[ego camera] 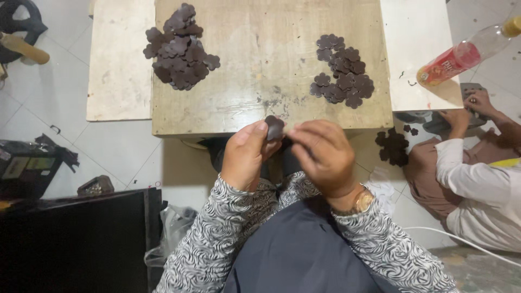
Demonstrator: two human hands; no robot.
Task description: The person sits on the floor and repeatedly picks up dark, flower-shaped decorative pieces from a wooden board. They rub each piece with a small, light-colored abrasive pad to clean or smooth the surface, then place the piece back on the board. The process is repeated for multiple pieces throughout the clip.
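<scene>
My left hand (245, 154) and my right hand (324, 154) meet just below the front edge of a low wooden table (260, 92). Between their fingertips they pinch one dark brown flower-shaped piece (274, 128), held upright. On the table lie two heaps of the same pieces: a dense pile (179, 49) at the far left and a looser spread (341, 73) at the right. Both my sleeves are black-and-white patterned, and a gold watch (362, 202) sits on my right wrist.
Another person in a white sleeve (477, 184) sits at the right, hands (467, 111) on a dark object. More flower pieces (392, 146) lie on the floor there. A plastic bottle (467, 54) rests on a white board. A black cabinet (76, 239) stands at lower left.
</scene>
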